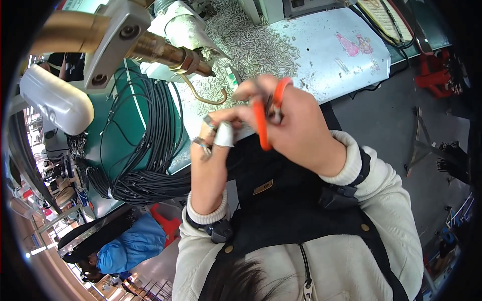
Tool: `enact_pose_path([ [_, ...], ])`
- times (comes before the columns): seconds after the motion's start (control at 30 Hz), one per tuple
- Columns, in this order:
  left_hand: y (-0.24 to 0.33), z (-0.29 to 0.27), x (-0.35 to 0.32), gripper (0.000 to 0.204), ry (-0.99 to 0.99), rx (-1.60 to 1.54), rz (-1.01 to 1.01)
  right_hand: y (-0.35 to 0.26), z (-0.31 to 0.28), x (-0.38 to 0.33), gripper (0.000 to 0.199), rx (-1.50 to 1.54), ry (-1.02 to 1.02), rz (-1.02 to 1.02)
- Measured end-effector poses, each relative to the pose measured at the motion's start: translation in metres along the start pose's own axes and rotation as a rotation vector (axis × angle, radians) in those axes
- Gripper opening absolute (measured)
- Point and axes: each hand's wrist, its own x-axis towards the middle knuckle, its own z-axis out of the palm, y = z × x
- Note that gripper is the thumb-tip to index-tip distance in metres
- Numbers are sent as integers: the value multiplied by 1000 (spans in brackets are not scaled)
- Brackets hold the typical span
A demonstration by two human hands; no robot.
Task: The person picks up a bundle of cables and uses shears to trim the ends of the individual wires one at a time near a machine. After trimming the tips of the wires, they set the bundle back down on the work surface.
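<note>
gripping orange-handled cutters (266, 113), the right hand (296, 125) is closed around the handles, raised in front of the chest above the bench edge. the left hand (213, 140), with a white-taped finger, pinches something small and metallic, perhaps a wire end, just beside the cutter tip; the view is too blurred to tell. a bundle of black cables (150, 150) lies on the green table (123, 108) to the left, near a brass nozzle (170, 55).

Green workbench (131, 95), black cable bundle (150, 165), metal pins (251, 45)
</note>
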Motion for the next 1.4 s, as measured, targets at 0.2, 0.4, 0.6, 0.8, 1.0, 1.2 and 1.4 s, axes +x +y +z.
enact_pose_path([
  [0.2,18,12,-15,12,-15,-39,-307,-16,-11,-5,17,-94,-133,0],
  [0.4,-3,8,-15,11,79,-46,190,-23,-21,2,21,437,-463,785],
  [0.6,2,1,-16,15,69,-397,-175,-8,-7,-15,16,239,-376,411],
  [0.8,2,-11,-16,16,-42,-562,-340,-2,-21,-7,16,-590,-279,-629],
  [1.0,9,-11,-18,17,-49,-431,-432,-3,-23,-9,30,-668,-205,-751],
  [1.2,11,-3,-23,16,13,-346,-343,-1,-17,-22,24,-641,-101,-699],
  [1.4,-7,11,-29,16,130,203,365,2,-3,-32,22,-272,-32,-419],
])
